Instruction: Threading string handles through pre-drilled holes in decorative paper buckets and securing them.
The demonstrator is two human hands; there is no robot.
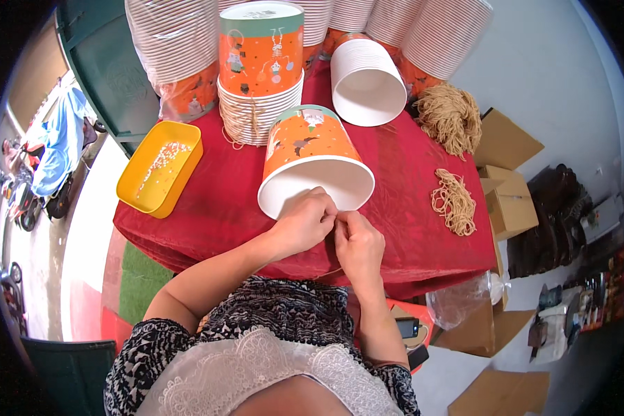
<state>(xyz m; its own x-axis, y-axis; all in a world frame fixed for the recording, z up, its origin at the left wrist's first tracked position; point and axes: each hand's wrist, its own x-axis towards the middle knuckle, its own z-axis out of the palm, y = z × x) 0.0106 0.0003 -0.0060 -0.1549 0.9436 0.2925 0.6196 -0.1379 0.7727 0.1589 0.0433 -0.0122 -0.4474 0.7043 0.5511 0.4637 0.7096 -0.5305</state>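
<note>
An orange paper bucket (312, 143) with cartoon figures and a green band lies on its side on the red tablecloth, its white open mouth turned toward me. My left hand (307, 219) is at the bucket's lower rim, partly in front of the mouth, with its fingers pinched. Right beside it, my right hand (359, 244) is also closed in a pinch, its fingertips nearly touching those of the left. Whatever the fingertips hold is too small or hidden to name. Behind the bucket, an upside-down stack of matching buckets (262, 59) has tan cords (246, 114) hanging on its side.
A yellow tray (177, 186) with small white and reddish bits stands on the left. Another stack of buckets (369, 80) lies tipped at the back, before tall wrapped stacks (173, 41). Tan cord bundles (453, 201) lie on the right. Cardboard boxes (509, 201) stand beyond the table (423, 253).
</note>
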